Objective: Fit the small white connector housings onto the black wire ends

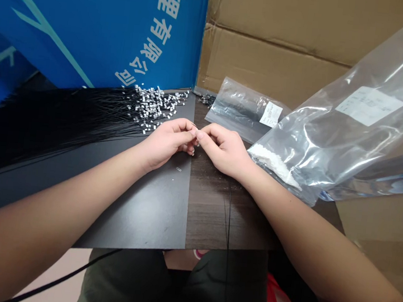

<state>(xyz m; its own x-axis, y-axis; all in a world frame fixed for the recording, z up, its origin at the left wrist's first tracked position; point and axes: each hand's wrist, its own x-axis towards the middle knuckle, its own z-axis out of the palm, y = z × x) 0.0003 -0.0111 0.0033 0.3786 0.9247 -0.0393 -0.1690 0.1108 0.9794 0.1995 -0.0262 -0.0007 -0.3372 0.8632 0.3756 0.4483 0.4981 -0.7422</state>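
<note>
And here we are at the table: the left hand (168, 142) and the right hand (223, 149) come together at the centre, both curled narrow, fingertips meeting over a small white tag (198, 135). It's a tiny piece, pinched right there between the 2 hands, and at this size it's hard to make out exactly how each hand grips it.

Just left of the action, a great fan of thin black wires (56, 126) sweeps across a dark grey sheet (144, 212), with a crowd of white tags (152, 105) massed at the wire ends, right by the left hand's knuckles. A couple of stray bits (178, 169) lie on the sheet just below that hand. The sheet sits on a dark wood-grain table (210, 205), and 1 loose black wire (229, 216) runs down over the table's front edge.

Over to the right, a flat clear plastic bag (243, 110) with a white label lies just past the right hand, and a bigger clear bag (334, 121) leans in beside it, white material (274, 164) gathered in its lower corner. Behind it all stand a blue printed board (92, 24) with white characters and a brown cardboard box (270, 43).
</note>
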